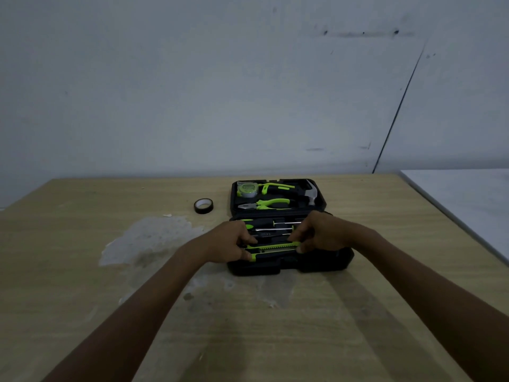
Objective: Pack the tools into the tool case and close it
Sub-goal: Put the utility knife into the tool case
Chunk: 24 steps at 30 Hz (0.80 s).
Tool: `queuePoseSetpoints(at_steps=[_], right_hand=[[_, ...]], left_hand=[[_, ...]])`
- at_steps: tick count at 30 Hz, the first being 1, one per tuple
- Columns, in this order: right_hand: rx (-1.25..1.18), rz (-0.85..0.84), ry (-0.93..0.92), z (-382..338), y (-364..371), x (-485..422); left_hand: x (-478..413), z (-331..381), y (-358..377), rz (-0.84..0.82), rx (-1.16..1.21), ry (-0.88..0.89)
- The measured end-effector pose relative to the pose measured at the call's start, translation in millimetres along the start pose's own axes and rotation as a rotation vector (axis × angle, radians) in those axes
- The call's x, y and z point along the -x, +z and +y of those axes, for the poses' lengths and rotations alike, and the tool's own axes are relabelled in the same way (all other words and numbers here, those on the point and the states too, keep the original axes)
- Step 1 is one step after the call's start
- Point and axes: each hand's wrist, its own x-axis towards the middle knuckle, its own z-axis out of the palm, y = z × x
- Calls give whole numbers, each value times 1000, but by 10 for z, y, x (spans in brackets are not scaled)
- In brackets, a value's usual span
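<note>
A black tool case lies open on the wooden table. Its far half holds a green tape measure, a hammer and green-handled pliers. The near half holds screwdrivers. A green and black utility knife lies lengthwise over the near half. My left hand grips the knife's left end and my right hand grips its right end. Whether the knife sits fully in its slot is hidden by my fingers.
A roll of black tape stands on the table left of the case. A pale worn patch marks the tabletop on the left. A white surface adjoins the table at the right. A wall rises behind.
</note>
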Motion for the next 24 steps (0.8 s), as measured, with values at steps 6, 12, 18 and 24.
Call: queuePoseSetpoints(at_steps=[6,12,18,24], right_hand=[[33,0,61,-87,-9,-66],[101,-14,75,-159,-19,-105],[232,-13,60,-214,3,-141],[252,87,61,-157,97,-170]], left_hand=[[-60,110,-88,-51,-166,-27],[-105,186,-67,-51,-299,-24],[-107,221,-54,-27,-360,2],[-101,195,22,-27,-443,-3]])
